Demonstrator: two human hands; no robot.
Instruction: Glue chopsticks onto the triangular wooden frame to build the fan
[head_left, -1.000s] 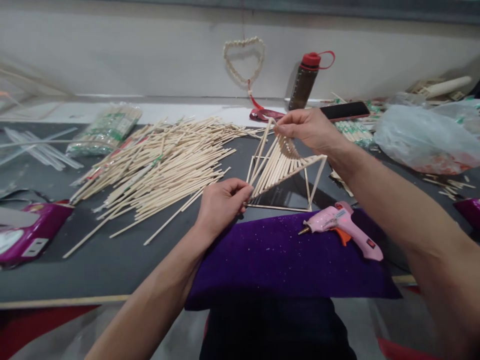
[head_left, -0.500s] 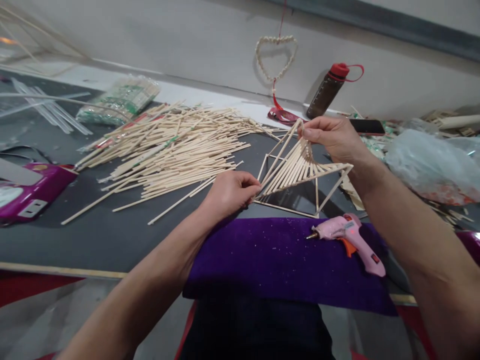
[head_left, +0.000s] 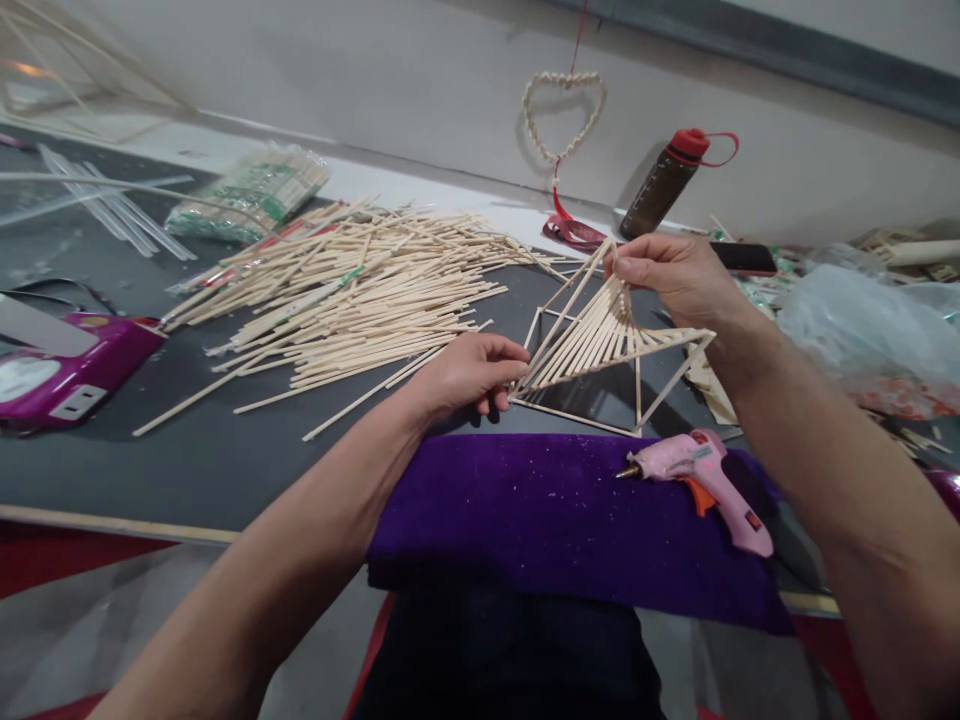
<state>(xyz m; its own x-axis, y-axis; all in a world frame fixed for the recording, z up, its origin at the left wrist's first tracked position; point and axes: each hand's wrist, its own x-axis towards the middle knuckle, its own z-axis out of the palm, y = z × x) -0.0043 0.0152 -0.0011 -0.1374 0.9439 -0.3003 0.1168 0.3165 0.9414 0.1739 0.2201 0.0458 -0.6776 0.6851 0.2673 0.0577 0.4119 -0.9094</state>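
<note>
A model built of thin wooden sticks (head_left: pixel 600 345), with a fanned, twisted face over an open frame, stands on the grey table between my hands. My right hand (head_left: pixel 667 275) pinches its top corner with thumb and fingers. At its lower left corner is my left hand (head_left: pixel 487 375), thumb and forefinger closed on the stick ends there, the other fingers curled below. Just in front of the model, a pink glue gun (head_left: pixel 701 475) with an orange trigger lies on a purple cloth (head_left: pixel 502 520), its nozzle pointing left.
Loose wooden sticks (head_left: pixel 375 300) spread in a large heap left of centre. Behind them lies a plastic pack (head_left: pixel 251 190); clear glue sticks (head_left: pixel 112 205) and a purple power strip (head_left: pixel 82 365) are farther left. A bottle (head_left: pixel 664 180), phone (head_left: pixel 742 258) and plastic bag (head_left: pixel 870 330) occupy the right.
The view has shifted slightly. My left thumb and forefinger have moved a little up at the model's lower left corner, and the lower fingers now show apart. My right hand keeps its hold.
</note>
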